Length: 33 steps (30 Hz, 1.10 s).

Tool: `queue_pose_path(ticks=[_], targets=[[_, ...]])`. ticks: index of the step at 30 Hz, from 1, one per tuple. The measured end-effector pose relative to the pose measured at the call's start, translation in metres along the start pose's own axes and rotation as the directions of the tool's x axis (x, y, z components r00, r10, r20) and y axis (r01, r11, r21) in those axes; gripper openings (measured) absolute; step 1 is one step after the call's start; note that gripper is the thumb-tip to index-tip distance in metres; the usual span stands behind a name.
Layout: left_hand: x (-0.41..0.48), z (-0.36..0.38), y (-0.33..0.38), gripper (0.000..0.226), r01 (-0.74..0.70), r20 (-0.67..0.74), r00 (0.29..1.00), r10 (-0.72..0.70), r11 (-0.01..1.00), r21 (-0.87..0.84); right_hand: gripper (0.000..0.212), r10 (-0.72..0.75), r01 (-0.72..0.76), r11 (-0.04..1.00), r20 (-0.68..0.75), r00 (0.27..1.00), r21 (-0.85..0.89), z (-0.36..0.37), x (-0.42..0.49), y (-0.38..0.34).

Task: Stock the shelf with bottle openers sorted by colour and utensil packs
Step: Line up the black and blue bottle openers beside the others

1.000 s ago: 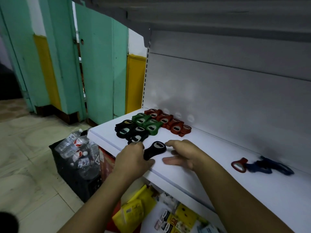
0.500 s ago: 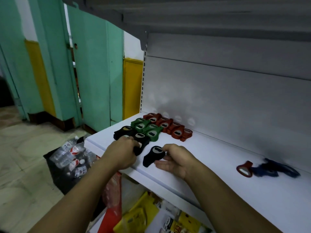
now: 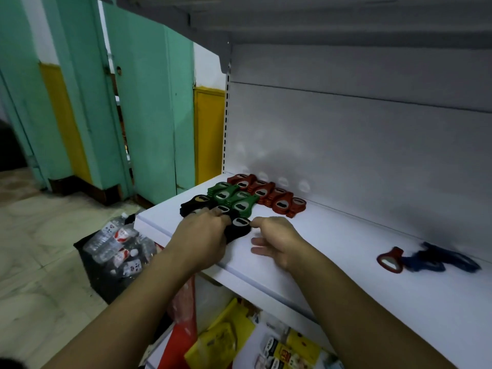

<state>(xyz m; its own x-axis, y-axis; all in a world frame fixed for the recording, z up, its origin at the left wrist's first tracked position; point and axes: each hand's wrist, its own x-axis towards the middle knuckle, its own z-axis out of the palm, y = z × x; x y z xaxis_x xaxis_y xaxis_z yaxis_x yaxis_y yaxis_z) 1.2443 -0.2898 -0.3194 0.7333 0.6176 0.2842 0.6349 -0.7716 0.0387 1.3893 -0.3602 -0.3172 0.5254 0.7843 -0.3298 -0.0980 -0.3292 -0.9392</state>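
Both hands have moved back from the front lip of the shelf (image 3: 332, 251) toward the sorted rows. They have brought the loose black bottle opener (image 3: 239, 228) along until it sits against the black row (image 3: 195, 204).

On the floor at far left we see a dark crate of plastic water bottles (image 3: 117, 245). Our left hand (image 3: 201, 234) lies over the near end of the black row with its fingers curled down onto it. Its grip is hidden under the knuckles, so we cannot tell whether it holds an opener or only steadies the pile.

The loose opener lies just right of that hand and touches it. Its long axis slants from the handle at front-left to the metal-ringed head at rear-right, parallel to its neighbours. Our right hand (image 3: 277, 242) is just beside the head, with one fingertip against it and the other fingers loose and spread: a wide grip holding nothing. We judge it the better placed hand for a last nudge leftward.

Behind stand the green row (image 3: 231, 198) and the red row (image 3: 269, 194), glossy moulded plastic with oval steel insets. Well apart to the right, a lone red opener (image 3: 390, 260) touches a tangle of blue openers (image 3: 439, 259), both blurred.
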Motion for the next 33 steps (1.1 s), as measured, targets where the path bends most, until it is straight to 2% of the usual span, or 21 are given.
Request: queue_pose_path(ticks=[2, 5, 8, 10, 17, 20, 24, 28, 31, 33], targets=[[0.000, 0.000, 0.016, 0.036, -0.054, -0.074, 0.996, 0.053, 0.998, -0.017, 0.046, -0.140, 0.124, 0.971, -0.069, 0.988, -0.203, -0.017, -0.004, 0.005], [0.007, 0.004, 0.051, 0.039, -0.094, -0.085, 0.993, 0.087, 0.991, -0.091, 0.045, -0.403, 0.315, 0.795, -0.064, 0.913, -0.519, -0.054, -0.017, 0.010], [0.015, 0.010, 0.095, 0.041, -0.135, -0.048, 0.990, 0.129, 0.979, -0.151, 0.036, -0.490, 0.346, 0.607, 0.007, 0.872, -0.716, -0.099, -0.031, 0.018], [0.019, 0.015, 0.120, 0.041, -0.166, -0.019, 0.986, 0.165, 0.965, -0.203, 0.037, -0.492, 0.303, 0.540, -0.003, 0.870, -0.786, -0.125, -0.037, 0.024], [0.036, 0.038, 0.222, 0.044, -0.203, 0.053, 0.969, 0.242, 0.900, -0.386, 0.034, -0.502, 0.125, 0.423, -0.118, 0.857, -0.898, -0.237, -0.041, 0.040], [0.044, 0.055, 0.261, 0.048, -0.200, 0.126, 0.955, 0.269, 0.897, -0.395, 0.035, -0.488, 0.062, 0.487, -0.213, 0.846, -0.871, -0.281, -0.032, 0.047], [0.065, 0.072, 0.291, 0.051, -0.155, 0.133, 0.969, 0.210, 0.929, -0.337, 0.043, -0.548, 0.038, 0.555, -0.331, 0.768, -0.831, -0.321, -0.021, 0.064], [0.085, 0.085, 0.316, 0.053, -0.144, 0.147, 0.971, 0.188, 0.952, -0.268, 0.040, -0.609, -0.006, 0.455, -0.317, 0.727, -0.890, -0.344, -0.010, 0.078], [0.090, 0.095, 0.326, 0.045, -0.155, 0.052, 0.983, 0.175, 0.951, -0.266, 0.016, -0.600, 0.015, 0.381, -0.234, 0.765, -0.925, -0.341, -0.004, 0.085], [0.094, 0.100, 0.325, 0.038, -0.149, -0.012, 0.988, 0.153, 0.933, -0.328, 0.006, -0.589, 0.018, 0.374, -0.222, 0.777, -0.927, -0.339, 0.001, 0.085]])
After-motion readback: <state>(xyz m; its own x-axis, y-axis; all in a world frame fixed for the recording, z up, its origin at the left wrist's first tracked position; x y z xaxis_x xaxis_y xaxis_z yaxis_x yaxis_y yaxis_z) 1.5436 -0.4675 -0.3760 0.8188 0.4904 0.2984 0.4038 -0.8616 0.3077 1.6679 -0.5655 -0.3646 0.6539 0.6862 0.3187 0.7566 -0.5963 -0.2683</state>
